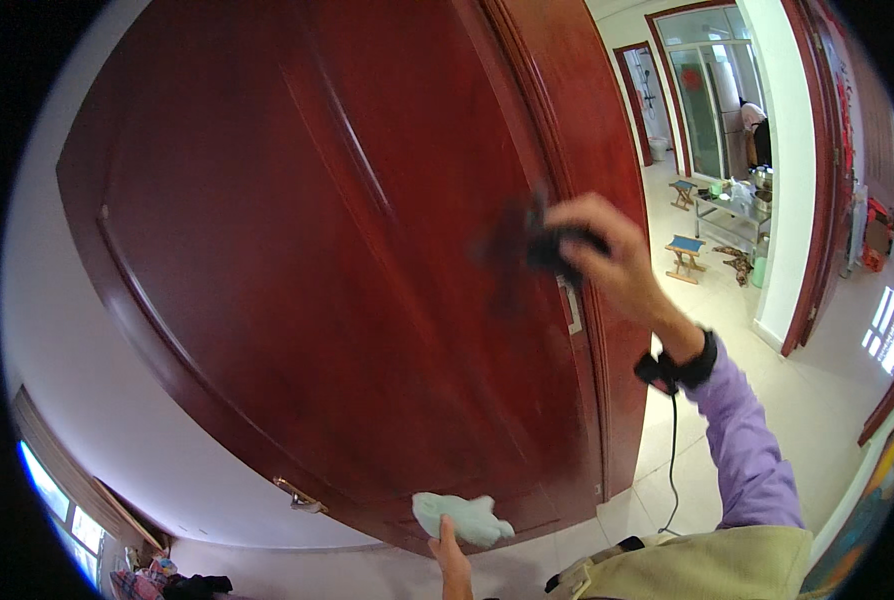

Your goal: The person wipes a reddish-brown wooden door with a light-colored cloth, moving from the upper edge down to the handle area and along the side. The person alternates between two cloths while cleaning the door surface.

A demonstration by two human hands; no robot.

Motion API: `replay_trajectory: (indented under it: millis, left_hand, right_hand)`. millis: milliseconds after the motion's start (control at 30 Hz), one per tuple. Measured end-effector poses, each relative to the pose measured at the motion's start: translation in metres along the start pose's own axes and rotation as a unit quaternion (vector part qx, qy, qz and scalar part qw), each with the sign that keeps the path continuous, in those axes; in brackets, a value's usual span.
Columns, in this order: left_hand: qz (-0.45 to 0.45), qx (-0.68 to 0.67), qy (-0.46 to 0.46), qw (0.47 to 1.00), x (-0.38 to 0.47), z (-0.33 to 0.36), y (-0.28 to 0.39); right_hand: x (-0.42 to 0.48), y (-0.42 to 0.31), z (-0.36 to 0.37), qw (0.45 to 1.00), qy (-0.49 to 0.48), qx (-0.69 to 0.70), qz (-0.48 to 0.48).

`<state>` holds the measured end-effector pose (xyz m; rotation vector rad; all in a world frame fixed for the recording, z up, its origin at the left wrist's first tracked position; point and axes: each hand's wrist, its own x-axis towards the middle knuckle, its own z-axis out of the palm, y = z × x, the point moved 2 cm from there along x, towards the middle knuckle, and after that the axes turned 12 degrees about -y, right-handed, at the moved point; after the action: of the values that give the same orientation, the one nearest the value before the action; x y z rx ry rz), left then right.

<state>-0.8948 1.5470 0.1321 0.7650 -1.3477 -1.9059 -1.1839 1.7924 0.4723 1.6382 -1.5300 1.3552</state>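
A large dark-red panelled wooden door (327, 285) fills the middle of the view. My right hand (613, 251) is raised in front of its right edge and grips a black object (559, 251), too blurred to identify. Just below that hand, a metal latch plate (573, 309) shows. Low in the view, my left hand (453, 561) holds a pale green cloth (458, 517) in front of the bottom part of the door. Whether the cloth touches the door, I cannot tell. A black strap (696, 361) with a cable circles my right wrist.
A metal lever handle (301, 495) juts from the door's lower left. Through the doorway on the right are two folding stools (685, 256), a low table (736, 204) and a cat-like patterned shape (733, 262). Farther back, a person (756, 127) bends over. Clothes (166, 577) lie at lower left.
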Motion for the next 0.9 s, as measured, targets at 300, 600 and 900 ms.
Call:
replay_trajectory:
  millis: [300,600,900]
  left_hand:
    - [-0.106,0.029,0.058,0.992,-0.018,-0.012,-0.029]
    - [-0.103,0.042,0.100,0.989,-0.024,-0.025,-0.026]
    - [-0.100,0.054,0.117,0.987,-0.031,-0.030,-0.039]
  right_hand:
    - [0.189,-0.002,-0.103,0.889,0.316,-0.265,-0.199]
    - [0.234,0.067,-0.057,0.869,0.236,-0.379,-0.216]
    - [0.226,0.035,-0.067,0.913,0.291,-0.049,-0.283]
